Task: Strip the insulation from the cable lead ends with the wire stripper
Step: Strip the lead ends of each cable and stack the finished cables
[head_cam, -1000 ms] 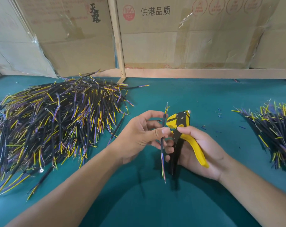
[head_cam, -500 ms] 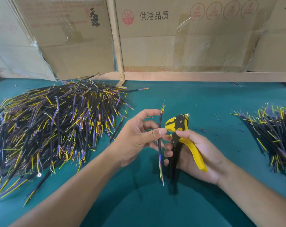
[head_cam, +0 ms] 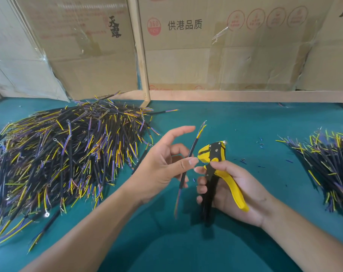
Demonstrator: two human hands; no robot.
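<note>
Nearest the camera, two bare forearms are reaching out over the teal felt-covered table [head_cam: 245,122]. The right hand [head_cam: 233,188] is wrapping its fingers around the yellow-and-black wire stripper [head_cam: 215,171], handles pointing toward the person and the yellow head aimed up and left. Just beside that head, the left hand [head_cam: 160,165] is pinching a single black-jacketed cable [head_cam: 187,163] between thumb and a lower finger, while the index finger is standing out straight and clear of it. The cable is running nearly upright, its yellow and purple lead ends [head_cam: 201,129] fanning above the hand and a second set hanging blurred below.

The leads are sitting above and to the left of the stripper's mouth, not yet inside it. To do this well, I would judge the person should be lowering the cable so that only the coloured tips are entering the mouth, keeping them flat and side by side, then squeezing steadily rather than snatching.

Farther left, a large heap of black cables with yellow and purple leads [head_cam: 58,154] is lying on the table; a smaller pile of similar cables [head_cam: 327,163] is lying at the right edge. Behind, taped cardboard boxes [head_cam: 215,52] are standing against the wall.
</note>
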